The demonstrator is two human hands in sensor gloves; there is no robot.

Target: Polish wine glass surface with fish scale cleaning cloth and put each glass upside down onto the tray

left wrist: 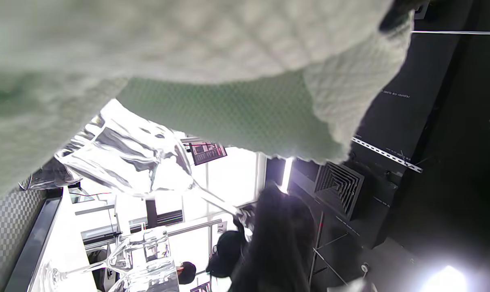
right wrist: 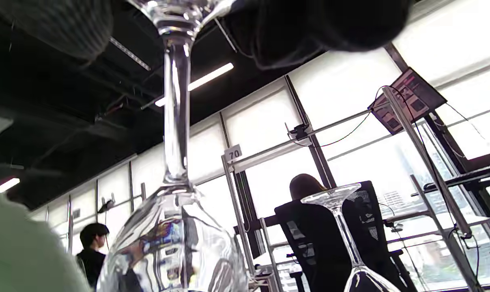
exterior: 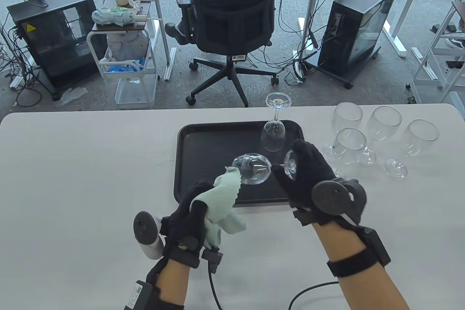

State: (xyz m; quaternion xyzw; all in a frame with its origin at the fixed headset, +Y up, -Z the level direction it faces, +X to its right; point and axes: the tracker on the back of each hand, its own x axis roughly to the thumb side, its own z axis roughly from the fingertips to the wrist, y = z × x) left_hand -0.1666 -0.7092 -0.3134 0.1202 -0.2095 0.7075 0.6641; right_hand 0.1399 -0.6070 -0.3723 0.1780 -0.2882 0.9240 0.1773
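My right hand (exterior: 296, 168) grips a wine glass (exterior: 254, 168) by its foot and stem, holding it sideways above the black tray (exterior: 196, 164), bowl pointing left. In the right wrist view the glass stem (right wrist: 176, 109) runs down from my fingers (right wrist: 310, 28). My left hand (exterior: 192, 212) holds the pale green cleaning cloth (exterior: 223, 201); a corner of it touches the bowl's rim. The cloth (left wrist: 188, 61) fills the left wrist view, with the glass bowl (left wrist: 127, 158) beneath. One glass (exterior: 274, 124) stands upside down at the tray's far right.
Several upright wine glasses (exterior: 367, 135) stand on the white table (exterior: 72, 179) right of the tray. A black office chair (exterior: 229, 15) and computer towers stand on the floor beyond the table's far edge. A cable (exterior: 305, 292) lies between my forearms.
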